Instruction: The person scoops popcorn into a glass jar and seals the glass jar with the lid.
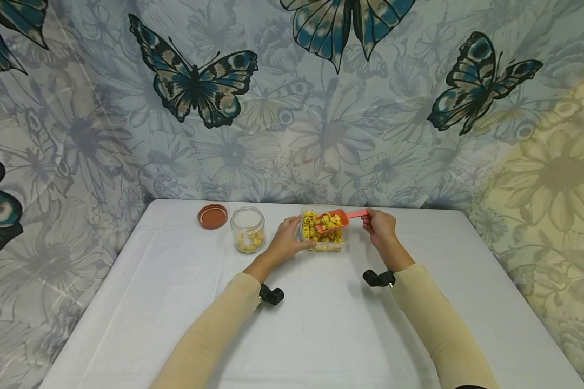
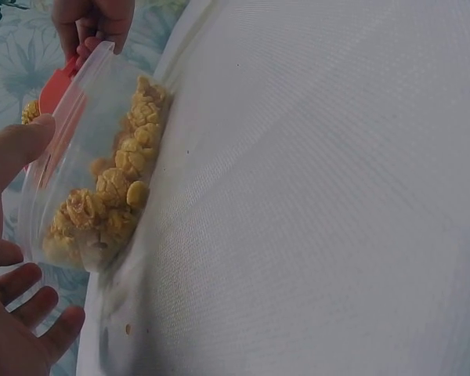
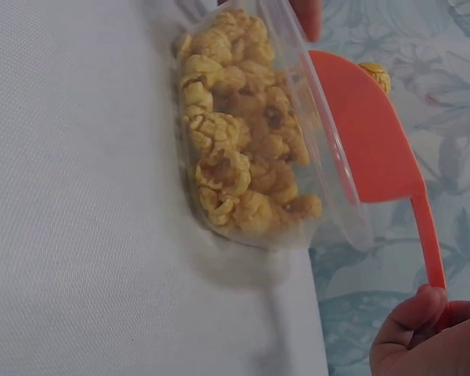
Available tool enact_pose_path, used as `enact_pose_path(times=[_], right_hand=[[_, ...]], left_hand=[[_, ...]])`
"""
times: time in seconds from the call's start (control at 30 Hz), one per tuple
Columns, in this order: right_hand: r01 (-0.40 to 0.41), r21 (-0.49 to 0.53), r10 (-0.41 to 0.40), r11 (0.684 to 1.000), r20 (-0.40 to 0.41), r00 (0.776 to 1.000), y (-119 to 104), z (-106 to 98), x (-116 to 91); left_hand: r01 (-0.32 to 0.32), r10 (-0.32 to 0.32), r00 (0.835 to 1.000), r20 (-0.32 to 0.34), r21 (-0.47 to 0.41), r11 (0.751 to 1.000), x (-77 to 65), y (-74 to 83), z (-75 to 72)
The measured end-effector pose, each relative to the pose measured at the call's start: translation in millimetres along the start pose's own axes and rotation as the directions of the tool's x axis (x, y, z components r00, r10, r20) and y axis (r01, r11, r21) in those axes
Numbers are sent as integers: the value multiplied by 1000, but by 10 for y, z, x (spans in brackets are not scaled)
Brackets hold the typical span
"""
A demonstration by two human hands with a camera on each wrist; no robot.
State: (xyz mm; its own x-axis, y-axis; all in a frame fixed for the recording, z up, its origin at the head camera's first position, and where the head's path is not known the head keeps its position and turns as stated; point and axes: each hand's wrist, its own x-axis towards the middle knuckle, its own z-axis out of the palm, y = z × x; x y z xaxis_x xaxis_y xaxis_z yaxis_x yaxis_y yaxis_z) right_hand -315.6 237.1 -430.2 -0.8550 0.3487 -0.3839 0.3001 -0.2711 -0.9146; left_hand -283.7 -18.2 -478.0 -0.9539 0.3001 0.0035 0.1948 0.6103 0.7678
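My right hand (image 1: pixel 380 226) pinches the handle of an orange-red scoop (image 3: pixel 376 141) between thumb and fingers. The scoop's bowl, loaded with yellow popcorn (image 1: pixel 329 221), is over a clear plastic container (image 1: pixel 328 247). More popcorn (image 3: pixel 247 125) lies inside the container, visible through its walls. At the container's left end is my left hand (image 1: pixel 285 239), thumb along the near side by the rim and fingers spread toward the far corner. The left wrist view shows those fingers (image 2: pixel 37 305) extended and apart. Left of this hand stands an uncapped glass jar (image 1: pixel 248 229) with some popcorn at its bottom.
A reddish-brown round lid (image 1: pixel 212 216) lies left of the jar. All of it is near the back edge of a table (image 1: pixel 316 324) under a white cloth. A butterfly-and-flower printed backdrop (image 1: pixel 321 135) rises right behind the table. A small crumb (image 2: pixel 128 330) lies on the cloth.
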Motion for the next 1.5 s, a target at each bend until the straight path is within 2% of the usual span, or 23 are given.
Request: enact_pose_path(times=[0.77,1.0,1.5], right_hand=[[-10,12,10,1000,-14,1000,-54,39,-29],[-2,41,2,999,10,1000,-99,59,-49],[20,80,-23,997,35,999,-194,175,-115]], left_hand=[[1,-1,1000,-5,16,1000,1,0,-16],[-1,1,1000,-6,8,1000,-8,50,-99],[-80,80,996,-48,16,997,-69,260,-357]])
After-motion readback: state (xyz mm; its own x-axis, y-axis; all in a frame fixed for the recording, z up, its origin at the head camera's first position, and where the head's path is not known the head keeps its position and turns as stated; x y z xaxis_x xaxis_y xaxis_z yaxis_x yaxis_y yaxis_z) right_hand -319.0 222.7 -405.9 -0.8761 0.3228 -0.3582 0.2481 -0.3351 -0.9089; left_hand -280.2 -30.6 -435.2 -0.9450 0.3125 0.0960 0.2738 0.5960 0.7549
